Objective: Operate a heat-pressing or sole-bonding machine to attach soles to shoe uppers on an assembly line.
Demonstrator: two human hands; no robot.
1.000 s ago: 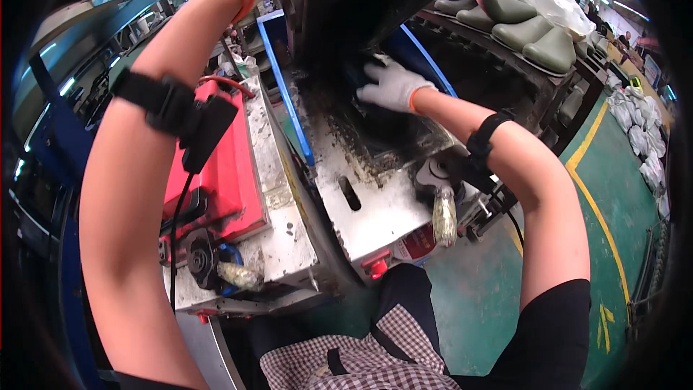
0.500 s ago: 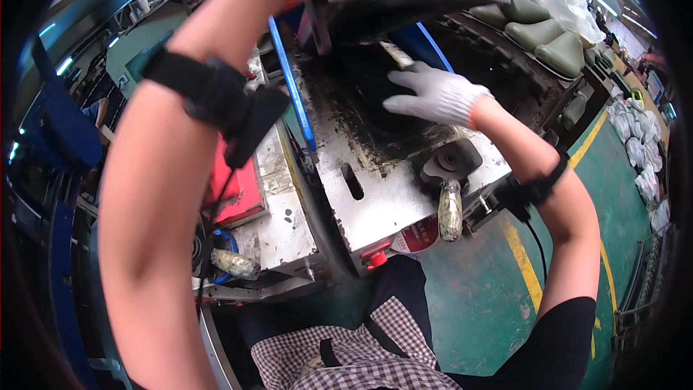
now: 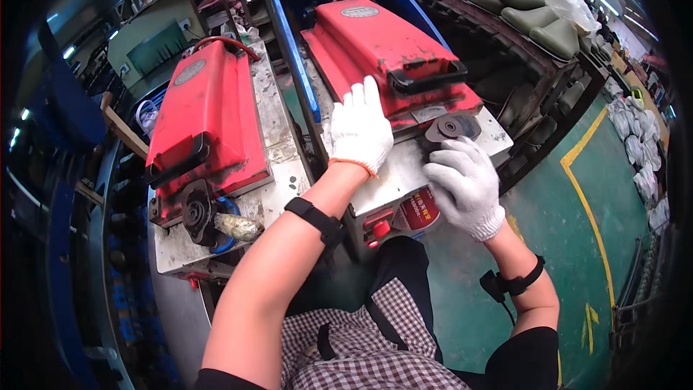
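Note:
A red metal machine lid (image 3: 390, 47) with a black handle (image 3: 427, 76) lies lowered over its metal base (image 3: 393, 177). My left hand (image 3: 361, 123), in a white glove, is flat with fingers stretched out against the lid's near left edge. My right hand (image 3: 465, 184), also gloved, is curled at the front right corner, over the place of the taped lever handle, which it hides. Just beyond its fingers sits the dark round clamp (image 3: 451, 127) to which that lever belongs. Below the base's front is a red knob (image 3: 380, 228).
A second red-lidded machine (image 3: 209, 119) stands at the left, with its own taped lever (image 3: 240, 227). Blue side panels (image 3: 289, 43) flank the nearer lid. Olive-green boot shapes (image 3: 530, 18) fill a rack at the far right. Yellow lines (image 3: 588, 144) mark the green floor.
The lid has come down from its raised position. My left hand has moved from the raised lid down to its near edge. My right hand has drawn back from inside to the lever's place.

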